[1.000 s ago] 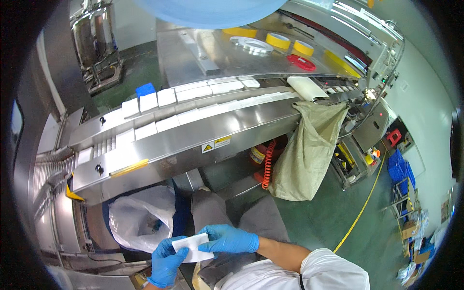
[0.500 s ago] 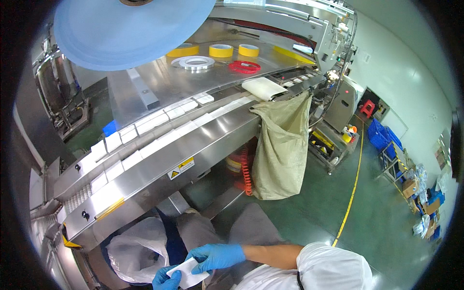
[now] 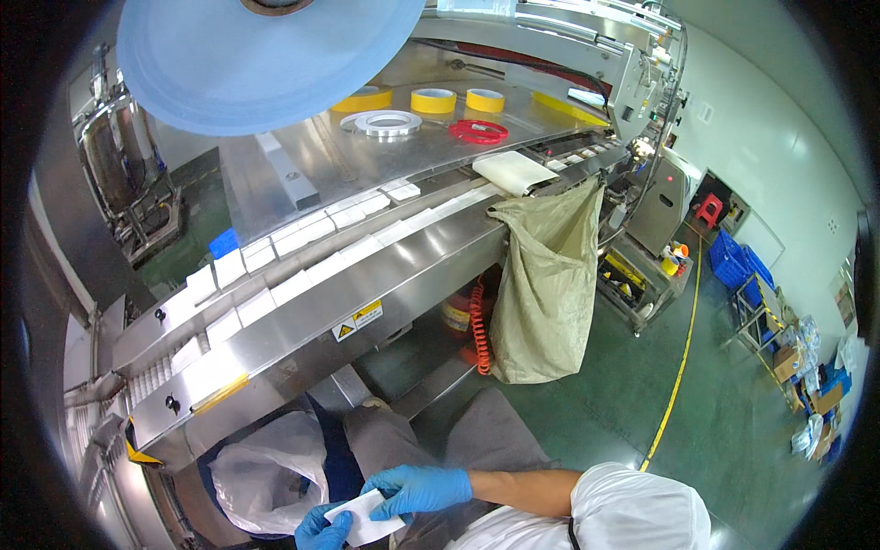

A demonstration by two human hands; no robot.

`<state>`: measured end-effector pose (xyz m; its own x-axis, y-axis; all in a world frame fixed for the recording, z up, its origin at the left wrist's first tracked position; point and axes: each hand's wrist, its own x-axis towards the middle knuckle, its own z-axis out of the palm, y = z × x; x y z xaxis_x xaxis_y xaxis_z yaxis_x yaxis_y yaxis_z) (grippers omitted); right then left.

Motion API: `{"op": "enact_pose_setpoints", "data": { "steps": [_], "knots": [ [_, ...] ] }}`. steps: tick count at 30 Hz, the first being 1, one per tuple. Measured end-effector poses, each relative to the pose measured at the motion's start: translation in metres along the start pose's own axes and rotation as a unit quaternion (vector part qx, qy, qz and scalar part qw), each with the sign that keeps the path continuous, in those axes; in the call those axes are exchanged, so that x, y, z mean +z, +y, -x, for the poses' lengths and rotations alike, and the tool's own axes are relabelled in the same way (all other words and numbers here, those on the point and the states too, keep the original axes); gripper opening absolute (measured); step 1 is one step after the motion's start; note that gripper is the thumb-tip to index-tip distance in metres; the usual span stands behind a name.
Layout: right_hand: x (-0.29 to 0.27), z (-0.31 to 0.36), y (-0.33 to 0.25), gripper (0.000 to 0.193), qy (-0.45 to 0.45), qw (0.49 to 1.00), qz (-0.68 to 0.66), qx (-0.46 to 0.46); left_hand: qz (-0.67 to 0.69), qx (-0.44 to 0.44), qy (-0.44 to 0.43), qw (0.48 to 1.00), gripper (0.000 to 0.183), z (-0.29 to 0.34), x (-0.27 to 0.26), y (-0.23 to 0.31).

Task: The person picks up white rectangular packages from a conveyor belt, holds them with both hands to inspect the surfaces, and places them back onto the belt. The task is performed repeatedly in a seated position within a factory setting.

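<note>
holding one flat white piece (image 3: 367, 515) between both hands, low in view, in front of the body. left hand (image 3: 323, 529) grips its left end, thumb on top; right hand (image 3: 423, 489) pinches the upper right side. both gloved in blue, neither released. fingers under the piece are hidden, so can't tell how far they reach.

handling, my guess: light, thin, a bit flexible, would crease or bend if squeezed mid-face. glove on a smooth face may slip some. best hold is opposite ends or edges, light pinch, middle left free. can't tell if it's a single sheet or a filled packet.

around: clear plastic liner (image 3: 270, 472) in a dark blue bin (image 3: 339, 456) sits just beyond the left hand, loose film near the fingers, could snag. grey trouser knees (image 3: 495, 429) are right ahead of the right hand, limiting forward room. past them, the steel conveyor side wall (image 3: 431, 275) runs across, standing between the hands and the rows of white pieces (image 3: 344, 259). beige sack (image 3: 548, 298) hangs ahead and right of the right hand, red coiled hose (image 3: 479, 330) beside it. big blue roll (image 3: 266, 78) well beyond both hands.
</note>
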<state>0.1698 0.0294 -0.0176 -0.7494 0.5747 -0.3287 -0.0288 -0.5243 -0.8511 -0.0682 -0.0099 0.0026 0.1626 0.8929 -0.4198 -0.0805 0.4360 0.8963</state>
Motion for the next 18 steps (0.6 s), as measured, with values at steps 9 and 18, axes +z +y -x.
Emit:
{"op": "enact_pose_setpoints", "data": {
  "steps": [9,18],
  "knots": [
    [0.000,-0.001,0.004,0.034,0.030,0.999,0.011,-0.017,-0.037,0.010,0.005,0.999,0.018,0.004,0.008,0.004],
    [0.005,-0.002,-0.002,0.034,0.071,0.996,0.052,0.029,-0.068,-0.044,0.037,0.996,0.032,0.000,0.006,0.005]
  ]
}}
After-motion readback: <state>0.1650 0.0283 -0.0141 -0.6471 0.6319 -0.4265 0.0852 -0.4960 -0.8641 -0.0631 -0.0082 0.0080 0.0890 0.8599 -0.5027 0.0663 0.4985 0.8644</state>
